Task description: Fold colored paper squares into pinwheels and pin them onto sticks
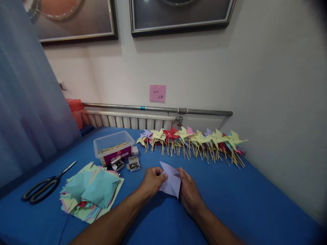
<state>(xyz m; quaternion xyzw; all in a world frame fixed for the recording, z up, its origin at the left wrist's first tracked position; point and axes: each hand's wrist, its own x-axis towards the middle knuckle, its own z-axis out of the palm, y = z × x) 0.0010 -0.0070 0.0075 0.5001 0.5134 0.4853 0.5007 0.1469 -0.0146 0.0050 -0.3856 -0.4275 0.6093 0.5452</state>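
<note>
A lilac paper square with cut corners [170, 183] is held up over the blue table by both hands. My left hand [152, 180] pinches its left side, thumb on the front. On the opposite side, my right hand [188, 189] grips the right edge, with its fingers partly hidden behind the paper. To the left lies a pile of coloured paper pieces [100, 187], light blue ones on top. Two small opened boxes of metal pins [134, 164] sit beyond the left hand. Behind the hands, finished paper pinwheels [184, 134] on sticks lie in a long row.
A clear plastic tub [113, 139] holding thin sticks stands behind the pin boxes. Black-handled scissors [48, 185] lie at the far left, near a blue curtain [33, 102]. A radiator [127, 120] and a grey pipe [158, 109] run along the wall. A pink note [157, 93] hangs above.
</note>
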